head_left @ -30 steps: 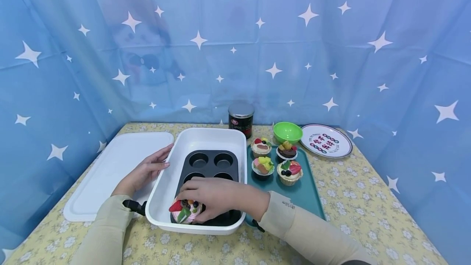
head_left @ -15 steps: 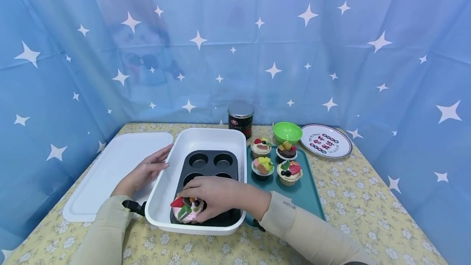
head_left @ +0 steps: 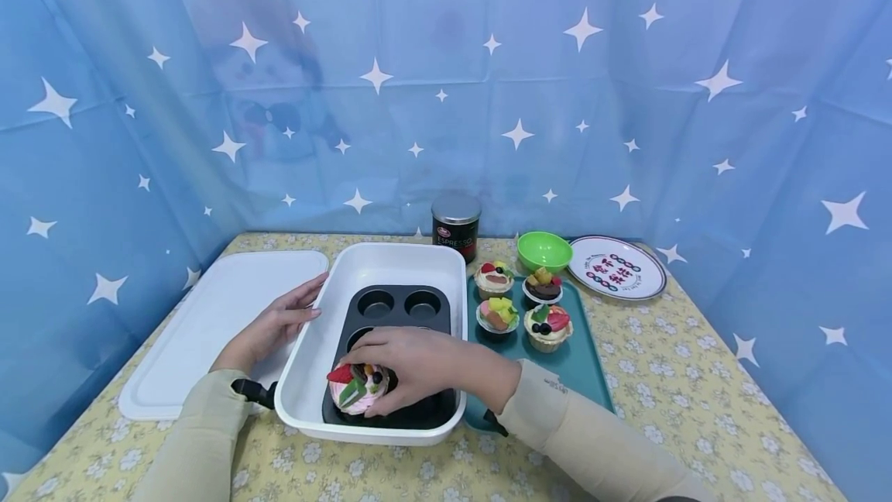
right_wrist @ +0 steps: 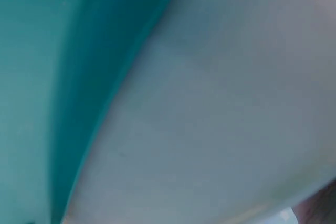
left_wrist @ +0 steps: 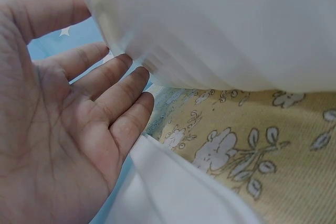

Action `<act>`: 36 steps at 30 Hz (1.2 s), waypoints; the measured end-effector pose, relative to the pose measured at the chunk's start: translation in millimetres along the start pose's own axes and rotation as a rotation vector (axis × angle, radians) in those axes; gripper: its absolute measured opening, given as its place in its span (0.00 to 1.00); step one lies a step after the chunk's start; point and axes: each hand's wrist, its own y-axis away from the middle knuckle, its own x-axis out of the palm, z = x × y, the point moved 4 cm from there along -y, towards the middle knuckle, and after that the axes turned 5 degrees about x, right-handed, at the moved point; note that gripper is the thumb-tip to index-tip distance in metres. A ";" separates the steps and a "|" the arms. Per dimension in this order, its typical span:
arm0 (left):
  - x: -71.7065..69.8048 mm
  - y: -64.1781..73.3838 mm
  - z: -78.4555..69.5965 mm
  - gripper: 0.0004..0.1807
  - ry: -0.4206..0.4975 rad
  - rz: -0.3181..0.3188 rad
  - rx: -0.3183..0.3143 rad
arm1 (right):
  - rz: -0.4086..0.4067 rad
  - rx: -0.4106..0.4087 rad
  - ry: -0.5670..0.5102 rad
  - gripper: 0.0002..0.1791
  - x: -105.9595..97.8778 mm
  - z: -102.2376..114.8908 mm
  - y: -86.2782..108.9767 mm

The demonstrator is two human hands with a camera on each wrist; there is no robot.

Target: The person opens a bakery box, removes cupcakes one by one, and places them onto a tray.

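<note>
In the head view, my right hand (head_left: 418,366) grips a pink-frosted cupcake (head_left: 354,392) topped with a strawberry, a green leaf and dark berries. It is at the near left cup of a black muffin pan (head_left: 399,302); I cannot tell whether its base sits in the cup. The pan lies inside a deep white rectangular container (head_left: 407,260). My left hand (head_left: 275,324) has its extended fingers against the container's left wall, also seen in the left wrist view, where the palm (left_wrist: 63,129) shows. In the right wrist view, the container wall (right_wrist: 210,103) hides the right hand's fingers.
A teal tray (head_left: 581,362) at the right bears several cupcakes (head_left: 548,328). Behind it stand a green bowl (head_left: 545,252), a patterned white plate (head_left: 648,277) and an espresso tin (head_left: 456,229). A flat white lid-like board (head_left: 209,324) lies at the left, partly under my left arm.
My right hand and the cupcake have shifted slightly right and away from me. My left hand stays at the container's wall.
</note>
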 end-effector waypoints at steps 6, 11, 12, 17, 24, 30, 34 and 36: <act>0.3 0.0 -0.4 0.41 0.014 0.004 0.001 | -0.011 0.041 -0.023 0.39 -6.8 -5.4 7.1; 0.1 -0.2 -0.1 0.42 0.038 0.005 -0.005 | -0.020 0.078 -0.038 0.38 -9.7 -9.3 13.3; 0.0 -0.2 0.0 0.42 0.041 0.005 -0.005 | -0.023 0.079 -0.039 0.38 -9.6 -10.0 14.3; -0.5 -0.2 0.9 0.42 0.039 0.002 -0.007 | -0.027 0.081 -0.030 0.37 -8.5 -12.7 18.1; -0.7 -0.7 1.6 0.41 0.028 -0.002 -0.011 | -0.116 -0.034 0.046 0.36 -11.5 -6.8 20.5; -0.6 -1.6 1.0 0.41 0.034 -0.009 -0.016 | -0.222 -0.060 0.064 0.35 -24.8 -8.3 26.4; -0.2 -1.7 0.7 0.42 0.034 -0.001 -0.004 | -0.245 -0.035 0.046 0.35 -32.4 -13.2 33.6; -0.1 -1.1 0.6 0.42 0.033 0.001 0.005 | -0.242 -0.010 0.034 0.35 -35.1 -15.9 38.2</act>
